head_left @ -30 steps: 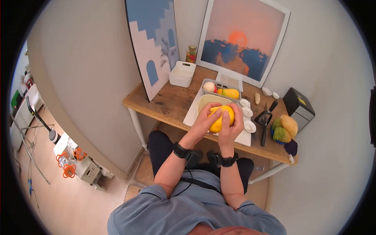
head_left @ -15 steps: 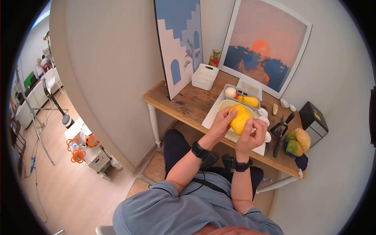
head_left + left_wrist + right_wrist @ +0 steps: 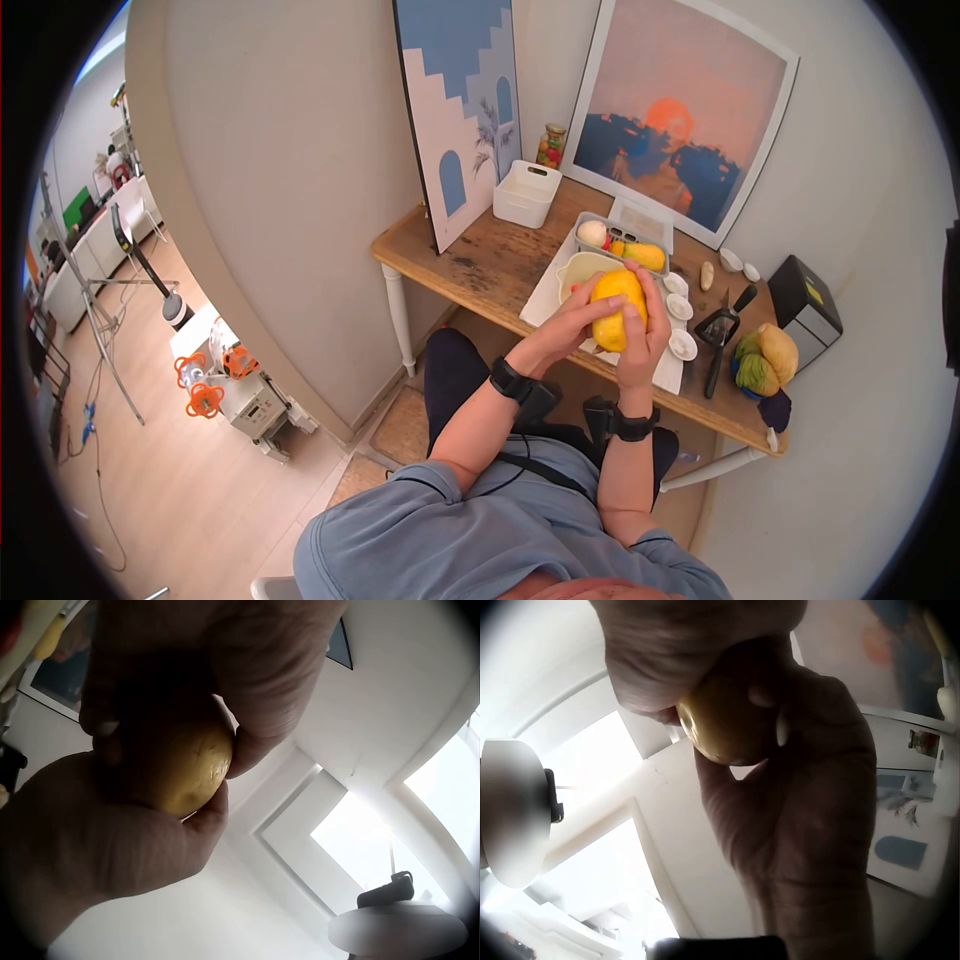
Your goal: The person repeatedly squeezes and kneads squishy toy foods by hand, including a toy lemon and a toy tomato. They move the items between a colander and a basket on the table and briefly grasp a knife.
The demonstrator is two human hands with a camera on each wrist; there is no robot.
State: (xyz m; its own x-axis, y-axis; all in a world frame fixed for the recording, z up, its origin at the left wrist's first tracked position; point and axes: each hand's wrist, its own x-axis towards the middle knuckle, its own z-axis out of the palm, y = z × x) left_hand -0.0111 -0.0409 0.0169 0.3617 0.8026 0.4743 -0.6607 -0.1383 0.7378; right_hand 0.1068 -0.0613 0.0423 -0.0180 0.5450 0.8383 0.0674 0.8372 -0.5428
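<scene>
A rounded, smooth, shiny yellow fruit [image 3: 620, 310] is held in both hands above the front edge of the wooden table [image 3: 470, 260]. The left hand [image 3: 572, 325] grips it from the left. From the right, the right hand [image 3: 645, 340] curls its fingers round the far side, with the thumb on the near face. Both wrist views show the fruit [image 3: 191, 765] wrapped by fingers, with small dents on its skin and much of it covered. Behind it, a cream-coloured basin [image 3: 572, 272] rests on a white mat [image 3: 540, 300].
A grey tray [image 3: 655, 268] holds yellow and white produce. Small white dishes [image 3: 682, 345] line the mat's right side. Farther right are a black-handled tool [image 3: 714, 370], a bowl of green and tan produce [image 3: 765, 360] and a black box [image 3: 805, 310]. A white bin [image 3: 527, 195] stands behind.
Half a second ago the right fingers were bent back with more of the fruit exposed; now they wrap its far side. The head view has shifted left since one second ago.
</scene>
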